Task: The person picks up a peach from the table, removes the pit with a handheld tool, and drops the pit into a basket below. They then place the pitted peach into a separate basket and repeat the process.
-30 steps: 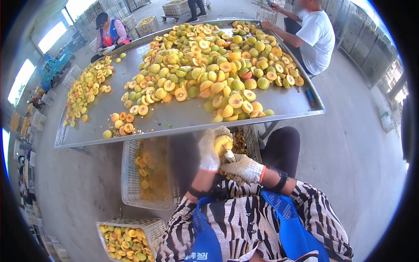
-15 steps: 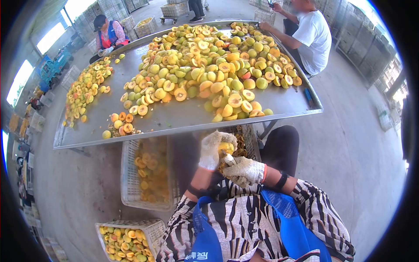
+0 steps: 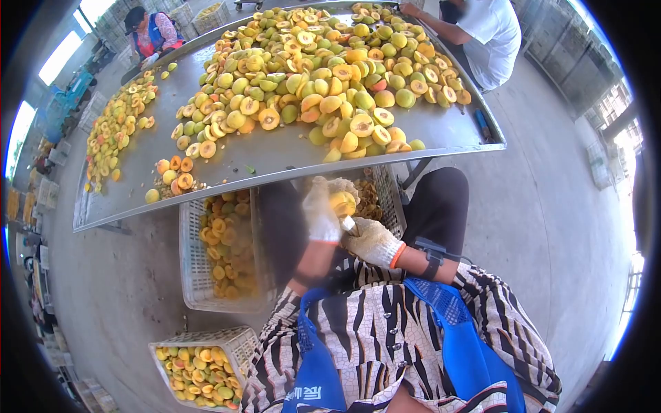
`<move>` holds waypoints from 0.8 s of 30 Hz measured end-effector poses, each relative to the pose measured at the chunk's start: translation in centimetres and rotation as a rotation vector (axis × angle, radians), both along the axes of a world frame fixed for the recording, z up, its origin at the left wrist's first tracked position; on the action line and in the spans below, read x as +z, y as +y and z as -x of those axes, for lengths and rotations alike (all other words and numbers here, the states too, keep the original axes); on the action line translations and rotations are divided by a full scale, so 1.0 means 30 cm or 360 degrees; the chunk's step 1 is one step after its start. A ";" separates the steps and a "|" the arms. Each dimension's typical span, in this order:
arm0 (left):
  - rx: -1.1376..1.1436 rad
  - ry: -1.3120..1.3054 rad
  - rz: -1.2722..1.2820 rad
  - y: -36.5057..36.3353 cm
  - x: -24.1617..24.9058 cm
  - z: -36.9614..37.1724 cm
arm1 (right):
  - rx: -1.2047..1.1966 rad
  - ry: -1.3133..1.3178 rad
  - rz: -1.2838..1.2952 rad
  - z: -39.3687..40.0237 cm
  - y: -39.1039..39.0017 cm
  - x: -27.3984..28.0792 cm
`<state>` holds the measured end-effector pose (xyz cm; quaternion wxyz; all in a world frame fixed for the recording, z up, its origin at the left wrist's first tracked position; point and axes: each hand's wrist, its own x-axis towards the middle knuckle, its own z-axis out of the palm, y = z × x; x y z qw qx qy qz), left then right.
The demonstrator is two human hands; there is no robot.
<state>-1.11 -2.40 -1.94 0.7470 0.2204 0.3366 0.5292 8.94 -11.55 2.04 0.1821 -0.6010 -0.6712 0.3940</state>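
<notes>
My left hand point(image 3: 325, 210), in a knitted work glove and blurred by motion, is closed around a yellow peach half point(image 3: 342, 203) in front of my lap. My right hand point(image 3: 374, 242), gloved too, grips a small tool with a whitish end point(image 3: 348, 223). That end points at the fruit's lower edge; whether it touches cannot be made out, and the rest of the tool is hidden in the glove. Just beyond the hands is the metal table point(image 3: 275, 162), heaped with halved peaches point(image 3: 330, 82).
Below the table, a crate point(image 3: 196, 275) holds peach halves, and another crate point(image 3: 385, 199) has brownish scraps. A third full crate point(image 3: 241, 351) stands at lower left. A blue-handled tool point(image 3: 483, 124) lies at the table's right corner. Two people point(image 3: 153, 34) point(image 3: 489, 41) sit at the table.
The view has tipped downward, so the table and crates sit higher in the picture. Both hands stay together at the peach half, and my left hand has become more blurred.
</notes>
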 end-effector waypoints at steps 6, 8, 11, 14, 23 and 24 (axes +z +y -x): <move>-0.0106 0.0187 0.0019 0.012 -0.001 0.011 | -0.0212 0.0503 0.0530 -0.015 0.015 0.016; -0.0251 0.0222 -0.0161 0.007 0.024 0.033 | -0.0316 0.0721 0.0769 -0.030 0.022 0.033; -0.0206 0.0274 -0.0071 0.012 -0.033 0.034 | -0.0245 0.0387 0.0671 -0.029 0.034 0.031; -0.0024 0.0308 0.0080 -0.001 -0.061 0.003 | -0.0171 0.0060 0.0213 -0.031 0.025 -0.003; 0.0102 0.0229 0.0244 0.005 -0.091 -0.025 | -0.0375 -0.0303 0.0179 -0.029 0.024 -0.049; 0.0118 0.0231 0.0289 0.007 -0.094 -0.025 | -0.0445 -0.0334 0.0197 -0.025 0.026 -0.070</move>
